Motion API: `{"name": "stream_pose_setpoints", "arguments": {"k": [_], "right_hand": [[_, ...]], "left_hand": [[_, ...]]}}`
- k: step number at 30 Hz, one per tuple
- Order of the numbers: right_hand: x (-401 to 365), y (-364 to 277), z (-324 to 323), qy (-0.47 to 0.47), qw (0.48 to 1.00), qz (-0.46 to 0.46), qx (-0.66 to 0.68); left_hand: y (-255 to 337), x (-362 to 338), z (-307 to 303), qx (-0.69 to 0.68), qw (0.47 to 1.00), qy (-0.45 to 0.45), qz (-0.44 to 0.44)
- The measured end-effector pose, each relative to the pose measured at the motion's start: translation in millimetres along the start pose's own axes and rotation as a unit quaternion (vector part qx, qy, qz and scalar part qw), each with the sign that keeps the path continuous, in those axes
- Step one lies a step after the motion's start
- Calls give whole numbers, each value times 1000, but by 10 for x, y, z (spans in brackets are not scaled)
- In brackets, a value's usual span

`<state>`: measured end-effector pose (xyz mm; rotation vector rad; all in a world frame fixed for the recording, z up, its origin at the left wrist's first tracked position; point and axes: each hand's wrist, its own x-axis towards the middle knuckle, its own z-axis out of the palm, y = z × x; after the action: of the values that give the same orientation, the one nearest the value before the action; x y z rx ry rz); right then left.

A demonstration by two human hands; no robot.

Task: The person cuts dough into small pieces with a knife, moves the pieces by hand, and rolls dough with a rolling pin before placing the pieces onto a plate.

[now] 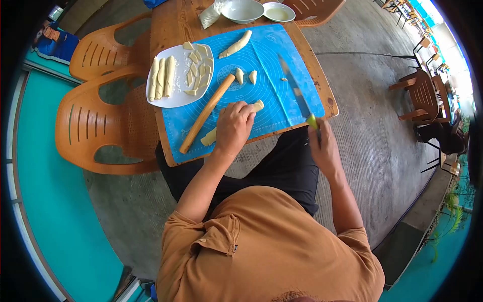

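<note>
My left hand [234,126] is closed over a pale dough roll [208,138], whose two ends stick out on either side of the fingers. In my right hand [324,146] is a knife [297,90] with a green handle, its long blade pointing away from me over the right side of the blue mat [271,65]. Two small cut dough pieces [239,76] lie beyond my left hand. Another whole dough roll [235,44] rests near the mat's far edge. A wooden rolling pin [207,114] lies slantwise just left of my left hand.
On the left, a white plate [176,101] holds several dough rolls and many cut pieces. A bowl [242,11], a small dish [278,12] and a plastic bag [211,14] stand at the back of the wooden table [176,25]. Orange chairs [95,121] flank its left side.
</note>
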<state>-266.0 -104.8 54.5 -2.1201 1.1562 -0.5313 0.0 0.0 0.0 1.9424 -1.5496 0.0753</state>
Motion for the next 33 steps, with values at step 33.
{"name": "stream_pose_setpoints", "arguments": {"k": [33], "right_hand": [[-176, -116, -427, 76, 995, 21, 63]], "left_hand": [[-19, 40, 21, 27, 999, -35, -2]]}}
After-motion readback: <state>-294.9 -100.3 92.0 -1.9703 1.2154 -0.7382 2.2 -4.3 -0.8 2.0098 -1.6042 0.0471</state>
